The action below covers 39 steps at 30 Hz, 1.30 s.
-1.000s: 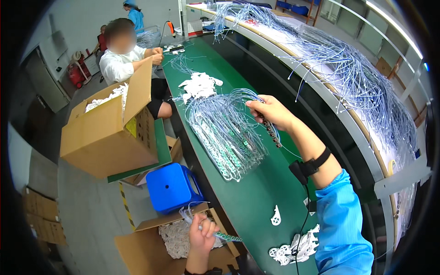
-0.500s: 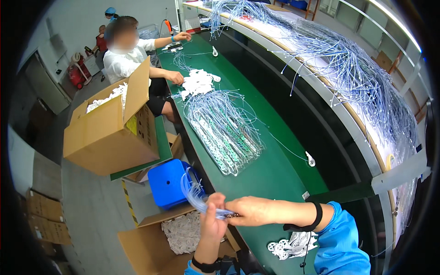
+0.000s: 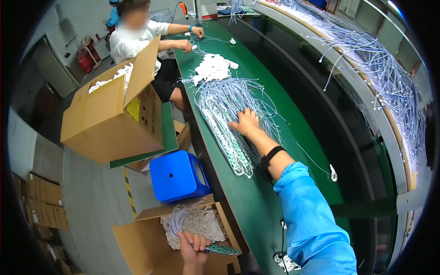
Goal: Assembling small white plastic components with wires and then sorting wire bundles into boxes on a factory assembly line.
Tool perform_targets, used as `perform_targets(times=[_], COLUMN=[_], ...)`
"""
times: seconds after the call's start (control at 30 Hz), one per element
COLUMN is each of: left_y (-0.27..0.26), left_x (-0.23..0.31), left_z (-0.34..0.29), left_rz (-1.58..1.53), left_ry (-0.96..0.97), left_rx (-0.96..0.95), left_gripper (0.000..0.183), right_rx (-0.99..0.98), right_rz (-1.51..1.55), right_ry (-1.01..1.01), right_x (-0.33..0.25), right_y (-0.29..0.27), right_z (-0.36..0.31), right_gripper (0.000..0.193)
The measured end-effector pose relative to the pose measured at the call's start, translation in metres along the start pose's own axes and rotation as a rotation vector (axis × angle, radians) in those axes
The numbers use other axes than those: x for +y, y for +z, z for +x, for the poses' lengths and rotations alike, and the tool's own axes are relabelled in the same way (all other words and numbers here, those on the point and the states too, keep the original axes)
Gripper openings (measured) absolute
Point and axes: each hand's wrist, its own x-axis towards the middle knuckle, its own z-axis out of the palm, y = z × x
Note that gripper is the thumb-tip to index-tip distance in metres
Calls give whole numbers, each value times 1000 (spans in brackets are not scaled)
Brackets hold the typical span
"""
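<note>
My left hand (image 3: 194, 247) is closed around a bundle of thin clear-blue cables (image 3: 176, 221), held above an open carton. Green-and-white strip-like ends (image 3: 223, 250) stick out of its right side. Stretched forward over the green table, my right hand (image 3: 247, 123) rests on a large pile of similar cables (image 3: 229, 91), thumb and fingers apart. Rows of green-and-white ends (image 3: 223, 137) lie towards me from that pile, some in clear plastic. White plastic parts (image 3: 213, 68) are heaped at the pile's far end.
The open carton (image 3: 123, 238) below my left hand holds white parts. A blue stool (image 3: 174, 176) stands beyond it, and a large carton (image 3: 110, 133) further left. Across the table (image 3: 229, 201) a person in white (image 3: 133, 48) works. Cables (image 3: 380, 68) cover a raised shelf at right.
My right hand has left the bundle and moved forward onto the pile. My left hand has lowered over the open carton, still holding the bundle. The view has shifted.
</note>
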Motion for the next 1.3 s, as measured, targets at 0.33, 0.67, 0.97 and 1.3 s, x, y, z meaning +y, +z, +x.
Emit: perform_targets(times=[0.33, 0.67, 0.97, 1.3], left_y=[-15, -6, 9, 76], left_x=[-17, -15, -26, -37], left_z=[3, 6, 17, 12], left_rz=[40, -16, -69, 122], left_ry=[-83, -134, -222, -57], left_rx=[-54, -129, -206, -345], left_gripper=[52, 51, 47, 76], right_rx=[-115, -60, -101, -877], right_rz=[93, 1018, 997, 548], right_ry=[210, 3, -113, -400], right_x=[-8, 19, -6, -89], right_y=[8, -64, -195, -141], right_z=[21, 2, -50, -250], right_gripper=[52, 23, 26, 19])
